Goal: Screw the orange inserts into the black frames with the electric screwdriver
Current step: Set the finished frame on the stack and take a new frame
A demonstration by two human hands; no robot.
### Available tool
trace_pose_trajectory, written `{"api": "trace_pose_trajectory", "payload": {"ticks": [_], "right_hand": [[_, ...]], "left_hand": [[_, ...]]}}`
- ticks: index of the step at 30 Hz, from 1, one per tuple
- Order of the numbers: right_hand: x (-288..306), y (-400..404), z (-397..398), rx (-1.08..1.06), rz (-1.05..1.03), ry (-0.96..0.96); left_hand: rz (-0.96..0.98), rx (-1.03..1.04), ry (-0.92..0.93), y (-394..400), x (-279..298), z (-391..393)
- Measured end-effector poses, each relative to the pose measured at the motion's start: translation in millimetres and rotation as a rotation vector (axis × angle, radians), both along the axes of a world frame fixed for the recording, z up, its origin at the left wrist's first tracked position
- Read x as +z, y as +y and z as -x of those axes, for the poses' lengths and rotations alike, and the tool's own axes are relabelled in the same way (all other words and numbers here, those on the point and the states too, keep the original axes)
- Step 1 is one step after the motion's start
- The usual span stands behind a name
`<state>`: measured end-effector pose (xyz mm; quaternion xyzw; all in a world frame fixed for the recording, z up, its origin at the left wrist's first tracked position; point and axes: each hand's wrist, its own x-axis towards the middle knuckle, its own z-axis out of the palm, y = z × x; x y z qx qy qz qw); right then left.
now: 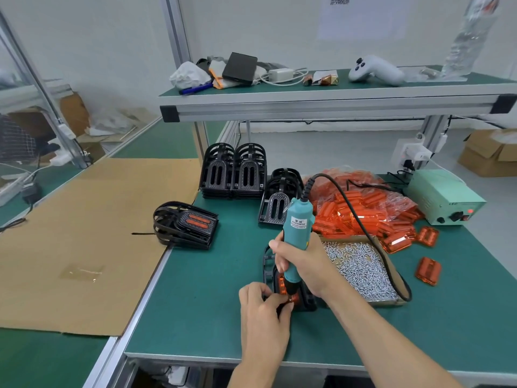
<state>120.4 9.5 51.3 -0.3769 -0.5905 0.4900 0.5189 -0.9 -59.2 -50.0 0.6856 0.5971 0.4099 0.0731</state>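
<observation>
Right hand (303, 264) wrapped round teal electric screwdriver (296, 233), tip down on orange insert (282, 285); left hand (261, 309) pinching black frame (270, 268) just below the bit.

Low in the centre of the frame, the right hand (303, 264) grips the teal electric screwdriver (296, 236), tip down on an orange insert (282, 285) seated in a black frame (270, 266) on the green table (195, 303). The left hand (261, 309) pinches at the insert beside the tip. Just right lies a tray of screws (361, 268); above it, a bag of orange inserts (361, 208). Stacked black frames (233, 170) stand at centre.
</observation>
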Motion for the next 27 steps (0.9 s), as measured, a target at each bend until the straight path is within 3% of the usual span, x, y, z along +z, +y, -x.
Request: {"api": "trace_pose_trajectory", "payload": {"ticks": [13,27], "right_hand": [[9,-4,-15,0.058,0.001,0.121],[26,3,-19,0.148,-0.032,0.049]], "left_hand": [[-0.033,-0.022,0.038,-1,3,1],[-0.041,-0.011,0.103,-3,4,-1]]}}
